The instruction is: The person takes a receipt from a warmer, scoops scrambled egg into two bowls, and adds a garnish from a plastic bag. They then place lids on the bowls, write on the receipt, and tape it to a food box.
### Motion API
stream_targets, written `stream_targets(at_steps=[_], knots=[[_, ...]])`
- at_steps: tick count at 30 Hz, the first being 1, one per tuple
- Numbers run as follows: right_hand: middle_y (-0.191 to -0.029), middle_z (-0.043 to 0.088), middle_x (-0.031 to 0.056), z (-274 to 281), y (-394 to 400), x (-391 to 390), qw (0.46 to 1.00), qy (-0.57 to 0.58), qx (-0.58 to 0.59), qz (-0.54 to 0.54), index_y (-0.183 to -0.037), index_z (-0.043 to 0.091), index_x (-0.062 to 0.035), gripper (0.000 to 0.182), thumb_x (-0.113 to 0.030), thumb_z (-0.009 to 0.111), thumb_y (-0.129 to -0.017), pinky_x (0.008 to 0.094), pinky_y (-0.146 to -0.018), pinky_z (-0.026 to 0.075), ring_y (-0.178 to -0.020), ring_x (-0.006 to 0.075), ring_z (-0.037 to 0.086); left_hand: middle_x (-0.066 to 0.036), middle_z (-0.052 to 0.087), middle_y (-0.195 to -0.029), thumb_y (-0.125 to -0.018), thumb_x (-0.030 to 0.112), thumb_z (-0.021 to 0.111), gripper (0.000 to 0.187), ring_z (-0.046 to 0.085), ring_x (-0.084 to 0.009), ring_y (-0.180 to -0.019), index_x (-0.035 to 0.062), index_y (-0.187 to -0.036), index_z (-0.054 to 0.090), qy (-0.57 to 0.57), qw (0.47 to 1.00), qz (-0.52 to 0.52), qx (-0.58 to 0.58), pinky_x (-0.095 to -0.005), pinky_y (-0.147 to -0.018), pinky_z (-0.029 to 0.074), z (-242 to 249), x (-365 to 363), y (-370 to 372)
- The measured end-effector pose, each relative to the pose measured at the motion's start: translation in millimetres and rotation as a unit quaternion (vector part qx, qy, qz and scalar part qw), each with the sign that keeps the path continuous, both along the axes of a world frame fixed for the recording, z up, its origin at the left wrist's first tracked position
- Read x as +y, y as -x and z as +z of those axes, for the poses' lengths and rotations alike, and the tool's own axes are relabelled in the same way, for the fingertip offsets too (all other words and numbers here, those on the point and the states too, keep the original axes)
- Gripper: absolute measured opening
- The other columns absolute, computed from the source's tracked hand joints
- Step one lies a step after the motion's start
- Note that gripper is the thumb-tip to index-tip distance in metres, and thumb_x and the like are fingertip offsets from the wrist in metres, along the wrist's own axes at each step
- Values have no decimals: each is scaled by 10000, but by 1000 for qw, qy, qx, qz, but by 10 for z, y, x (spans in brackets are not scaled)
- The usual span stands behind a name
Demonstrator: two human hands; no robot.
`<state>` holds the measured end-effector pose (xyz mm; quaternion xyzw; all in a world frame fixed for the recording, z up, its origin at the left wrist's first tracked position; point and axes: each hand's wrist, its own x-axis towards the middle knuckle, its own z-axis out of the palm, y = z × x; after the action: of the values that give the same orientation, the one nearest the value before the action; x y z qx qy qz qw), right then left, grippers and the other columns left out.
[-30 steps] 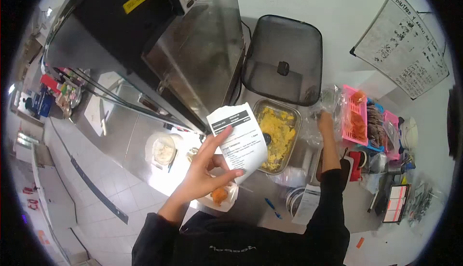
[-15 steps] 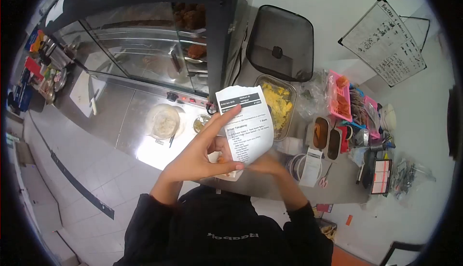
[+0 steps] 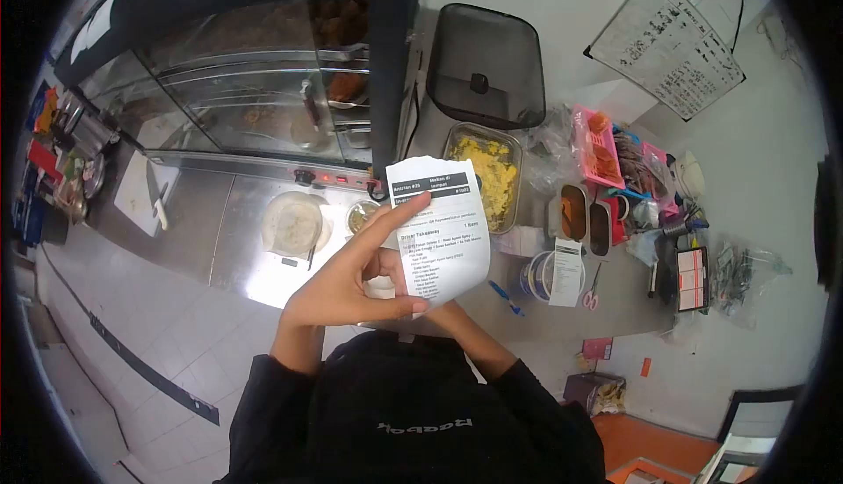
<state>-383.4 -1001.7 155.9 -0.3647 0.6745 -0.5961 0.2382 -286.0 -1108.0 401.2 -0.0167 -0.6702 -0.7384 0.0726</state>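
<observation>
My left hand (image 3: 356,278) holds up a printed paper receipt (image 3: 443,242), thumb at its lower edge and index finger across its front. The paper curls at its right side and has a torn top edge. Behind the receipt, my right hand is hidden; only its wrist and forearm show below the paper. A blue pen (image 3: 506,299) lies on the counter to the right. Near it, a second receipt (image 3: 567,271) rests on a round container beside pink-handled scissors (image 3: 591,296).
A glass display case (image 3: 255,89) stands at the upper left. Along the steel counter (image 3: 215,220) are a white round tub (image 3: 293,223), a tray of yellow food (image 3: 483,168), a dark lidded box (image 3: 487,62), pink baskets (image 3: 597,146), and a knife on a cutting board (image 3: 140,187).
My right hand has moved left behind the receipt, and the blue pen now shows on the counter. The view has shifted slightly.
</observation>
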Motion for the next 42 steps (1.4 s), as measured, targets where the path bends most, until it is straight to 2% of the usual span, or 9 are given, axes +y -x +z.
stream_targets(at_steps=[9, 14, 21, 26, 30, 33, 35, 37, 42], knots=[[-1157, 540, 164, 2048, 563, 1253, 956, 270, -102, -47, -1346, 272, 3, 607, -25, 609, -842, 326, -811, 487, -1020, 259, 591, -135, 353, -1308, -651, -60, 682, 880, 486, -211, -1132, 64, -1420, 272, 18, 995, -101, 10, -282, -878, 441, 12, 319, 703], [-1221, 474, 193, 2189, 1089, 1819, 983, 160, -8, -88, -1364, 205, 9, 673, 109, 573, -810, 285, -764, 550, -1014, 263, 597, -135, 294, -1403, -647, -111, 655, 905, 451, -224, -1197, 58, -1430, 231, -65, 991, -120, 10, -329, -940, 437, -13, 874, 1365], [-1359, 332, 166, 1972, 2282, 2696, 978, 172, -44, -109, -1298, 353, 36, 565, 117, 593, -793, 286, -789, 551, -1045, 246, 577, -106, 235, -1458, -731, -113, 638, 917, 479, -140, -1132, 120, -1461, 136, -111, 987, -86, -74, -242, -846, 462, -92, 1839, 2523], [-1087, 578, 126, 1486, 4050, 3215, 939, 116, -72, -317, -1193, 473, 33, 323, 4, 523, -876, 250, -727, 528, -875, 182, 626, -153, 262, -1445, -693, -103, 663, 967, 499, -176, -1122, 119, -1463, 120, -56, 997, -3, -51, -226, -736, 502, -170, 2165, 3108], [-949, 621, 96, 183, 5705, 3675, 851, -98, 286, -429, -1043, 572, 20, 211, -55, 548, -848, 314, -743, 502, -872, 211, 621, -179, 246, -1448, -651, -118, 677, 1017, 484, -223, -1161, 115, -1461, 106, -34, 996, 72, -49, -245, -734, 528, -251, 2200, 3282], [-960, 632, 88, 173, 5905, 3593, 867, -359, 249, -239, -996, 606, -2, 196, -107, 571, -834, 302, -760, 485, -905, 197, 605, -126, 360, -1413, -490, -45, 745, 1062, 420, -243, -1253, 96, -1426, 264, -122, 973, 160, -111, -353, -1039, 337, -198, 2267, 3422], [-902, 648, 107, 277, 5620, 3444, 951, -275, 139, 33, -1026, 601, 32, 235, -137, 558, -868, 320, -776, 486, -887, 186, 609, -128, 369, -1407, -481, -32, 753, 1068, 405, -251, -1267, 100, -1425, 270, -139, 968, 175, -118, -364, -1069, 291, -285, 2266, 3465], [-943, 654, 105, 867, 5122, 3278, 945, -228, 37, 230, -1081, 594, 10, 254, -147, 535, -891, 301, -762, 496, -875, 183, 627, -161, 207, -1469, -624, -131, 691, 1068, 486, -233, -1164, 136, -1463, 87, -24, 992, 106, -67, -269, -795, 521, -395, 2209, 3466], [-856, 666, 103, 1354, 4425, 3434, 904, -99, -151, 387, -1112, 566, 29, 277, -167, 487, -932, 261, -655, 518, -741, 148, 646, -166, 171, -1484, -615, -128, 669, 1080, 499, -203, -1136, 137, -1468, 62, -14, 998, 46, -51, -243, -739, 513, -292, 2403, 3518]])
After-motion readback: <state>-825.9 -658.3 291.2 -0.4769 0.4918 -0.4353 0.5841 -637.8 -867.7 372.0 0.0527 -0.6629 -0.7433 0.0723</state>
